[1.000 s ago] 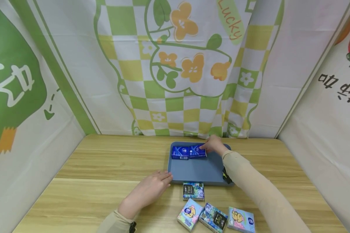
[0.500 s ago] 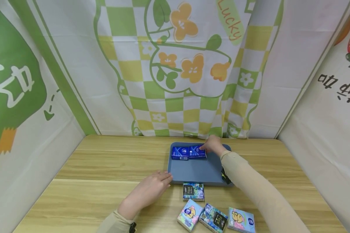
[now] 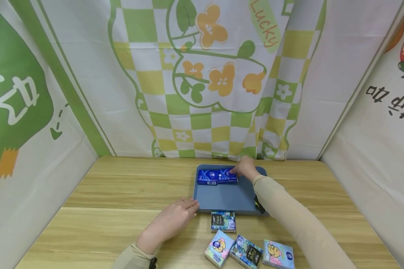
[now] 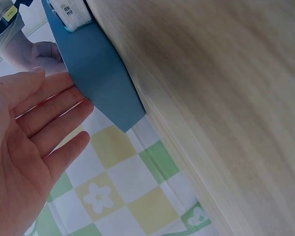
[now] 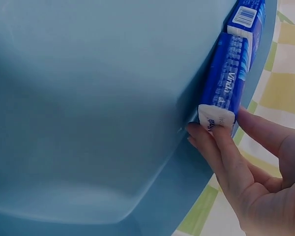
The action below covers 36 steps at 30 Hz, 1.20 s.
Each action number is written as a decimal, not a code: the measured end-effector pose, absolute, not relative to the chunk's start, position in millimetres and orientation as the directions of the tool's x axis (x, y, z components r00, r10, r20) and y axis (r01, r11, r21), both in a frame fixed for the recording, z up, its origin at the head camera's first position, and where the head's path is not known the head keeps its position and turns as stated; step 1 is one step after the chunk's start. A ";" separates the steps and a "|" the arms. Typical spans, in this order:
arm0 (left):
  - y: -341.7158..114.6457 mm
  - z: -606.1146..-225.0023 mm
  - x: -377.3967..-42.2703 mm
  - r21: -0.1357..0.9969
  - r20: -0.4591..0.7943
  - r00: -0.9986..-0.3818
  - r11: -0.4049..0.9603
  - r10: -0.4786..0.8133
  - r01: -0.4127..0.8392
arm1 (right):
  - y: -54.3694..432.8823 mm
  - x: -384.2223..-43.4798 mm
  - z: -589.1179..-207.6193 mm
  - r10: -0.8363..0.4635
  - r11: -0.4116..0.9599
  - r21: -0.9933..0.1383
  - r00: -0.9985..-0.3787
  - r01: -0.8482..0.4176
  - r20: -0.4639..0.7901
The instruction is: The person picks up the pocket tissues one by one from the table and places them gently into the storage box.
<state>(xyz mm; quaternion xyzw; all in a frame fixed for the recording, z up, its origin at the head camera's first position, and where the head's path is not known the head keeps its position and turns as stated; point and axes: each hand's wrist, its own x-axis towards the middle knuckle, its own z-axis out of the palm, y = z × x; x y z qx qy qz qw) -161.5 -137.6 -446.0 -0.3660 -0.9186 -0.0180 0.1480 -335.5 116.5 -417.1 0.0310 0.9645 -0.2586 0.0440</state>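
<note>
Two blue tissue packs lie side by side at the back left of a blue-grey tray (image 3: 222, 198). My right hand (image 3: 247, 168) reaches over the tray and holds the right-hand tissue pack (image 5: 226, 73) by its near end, thumb on one side and fingertips against the white end. The other tissue pack (image 3: 207, 176) abuts it at the left. With fingers extended, my left hand (image 3: 171, 218) touches the tray's front left corner; in the left wrist view its fingertips (image 4: 83, 105) meet the tray's outer wall.
In front of the tray lie a dark floral tissue pack (image 3: 223, 221), a pastel cartoon pack (image 3: 219, 247), another floral pack (image 3: 246, 252) and another cartoon pack (image 3: 278, 254). A checkered curtain (image 3: 222, 123) hangs behind the wooden table (image 3: 128, 190).
Hardly anything moves. My right forearm shifts very slightly left, while that hand stays at the same blue tissue pack. The left hand keeps its place at the tray corner.
</note>
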 end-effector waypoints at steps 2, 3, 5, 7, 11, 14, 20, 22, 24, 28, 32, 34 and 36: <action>-137.3 -445.4 -161.6 -0.074 0.288 -0.687 0.731 0.667 0.678 | 116.3 -335.8 -417.5 0.044 0.854 -0.513 -0.994 0.090 -0.101; -137.4 -445.0 -161.4 -0.073 0.289 -0.687 0.730 0.667 0.679 | 116.2 -336.0 -417.7 0.047 0.849 -0.520 -0.994 0.094 -0.102; -137.4 -444.3 -161.0 -0.067 0.290 -0.686 0.729 0.667 0.681 | 115.8 -336.3 -418.0 0.056 0.841 -0.531 -0.992 0.107 -0.110; -137.3 -443.7 -160.5 -0.063 0.289 -0.686 0.728 0.668 0.683 | 115.7 -336.7 -418.6 0.066 0.831 -0.542 -0.991 0.121 -0.121; -137.2 -443.2 -160.0 -0.062 0.287 -0.687 0.729 0.667 0.682 | 115.6 -336.5 -419.4 0.078 0.815 -0.563 -0.988 0.141 -0.136; -137.3 -443.5 -160.1 -0.065 0.290 -0.686 0.729 0.667 0.681 | 115.8 -336.3 -420.1 0.077 0.813 -0.566 -0.988 0.141 -0.135; -137.5 -444.7 -160.6 -0.074 0.294 -0.683 0.728 0.669 0.681 | 115.1 -335.2 -419.7 0.071 0.821 -0.556 -0.989 0.130 -0.127; -137.4 -444.5 -160.8 -0.076 0.296 -0.683 0.729 0.668 0.680 | 114.5 -334.8 -418.9 0.066 0.829 -0.545 -0.990 0.125 -0.126; -137.2 -444.3 -160.9 -0.076 0.297 -0.683 0.730 0.667 0.680 | 114.1 -334.8 -418.0 0.060 0.839 -0.531 -0.990 0.117 -0.124; -137.0 -444.2 -161.1 -0.073 0.297 -0.683 0.729 0.667 0.680 | 115.3 -338.2 -419.4 0.047 0.845 -0.524 -0.990 0.110 -0.132; -137.0 -444.6 -161.1 -0.073 0.299 -0.682 0.729 0.667 0.681 | 115.8 -338.5 -418.2 0.037 0.843 -0.527 -0.989 0.106 -0.141; -137.0 -444.8 -161.1 -0.076 0.302 -0.680 0.728 0.668 0.681 | 114.9 -335.4 -414.6 0.034 0.848 -0.520 -0.990 0.102 -0.139; -137.1 -444.9 -161.1 -0.081 0.305 -0.678 0.728 0.669 0.681 | 114.7 -335.6 -414.5 0.033 0.848 -0.520 -0.990 0.100 -0.137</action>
